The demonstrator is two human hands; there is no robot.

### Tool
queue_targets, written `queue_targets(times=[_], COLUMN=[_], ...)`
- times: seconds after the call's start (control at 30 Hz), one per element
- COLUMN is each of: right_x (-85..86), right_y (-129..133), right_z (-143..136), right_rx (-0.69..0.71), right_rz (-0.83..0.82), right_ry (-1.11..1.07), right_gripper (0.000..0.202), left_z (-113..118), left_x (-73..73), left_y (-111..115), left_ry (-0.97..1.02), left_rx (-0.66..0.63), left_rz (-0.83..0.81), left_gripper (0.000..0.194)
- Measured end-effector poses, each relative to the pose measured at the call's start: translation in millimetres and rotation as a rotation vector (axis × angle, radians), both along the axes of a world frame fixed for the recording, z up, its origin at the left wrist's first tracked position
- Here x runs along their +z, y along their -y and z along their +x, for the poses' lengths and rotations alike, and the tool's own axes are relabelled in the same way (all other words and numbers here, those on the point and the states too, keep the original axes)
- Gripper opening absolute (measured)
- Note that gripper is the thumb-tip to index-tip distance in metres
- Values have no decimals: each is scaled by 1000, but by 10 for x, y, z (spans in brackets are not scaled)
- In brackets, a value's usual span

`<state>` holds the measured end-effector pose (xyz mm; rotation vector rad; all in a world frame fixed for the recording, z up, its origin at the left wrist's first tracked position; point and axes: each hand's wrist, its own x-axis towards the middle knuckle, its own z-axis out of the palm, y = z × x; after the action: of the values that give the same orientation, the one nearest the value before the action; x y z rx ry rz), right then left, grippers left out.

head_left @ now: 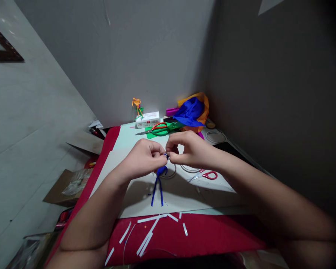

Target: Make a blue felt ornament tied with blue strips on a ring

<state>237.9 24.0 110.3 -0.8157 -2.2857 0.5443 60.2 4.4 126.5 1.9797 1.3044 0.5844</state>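
Note:
A small blue figure with two long thin legs hangs below my left hand, whose thumb and fingers are pinched at its upper end. My right hand meets the left fingertips there, thumb and index finger closed on a tiny dark piece at the top of the figure. The fingertips hide most of that upper part. Below the hands lies a pale board, and red-handled scissors rest on it to the right.
White strips are scattered over the red cloth in front. Farther back are large scissors, a white box, an orange figure and crumpled blue material. Wire coils lie at the right. Grey walls stand behind.

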Motion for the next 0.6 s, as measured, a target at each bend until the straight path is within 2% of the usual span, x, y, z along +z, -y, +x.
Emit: queue_targets(times=[0.23, 0.37, 0.6], right_x=[-1, -7, -41], right_y=[-47, -45, -53], right_z=[17, 12, -25], right_rx=[144, 186, 185], right_rz=[-307, -476, -612], right_ry=[-200, -269, -414], right_gripper=[5, 5, 3], left_z=[-63, -88, -112], left_x=[87, 105, 122], left_y=[51, 59, 66], left_ry=[57, 74, 138], left_rx=[-34, -68, -50], left_rz=[-92, -91, -80], left_gripper=[9, 10, 8])
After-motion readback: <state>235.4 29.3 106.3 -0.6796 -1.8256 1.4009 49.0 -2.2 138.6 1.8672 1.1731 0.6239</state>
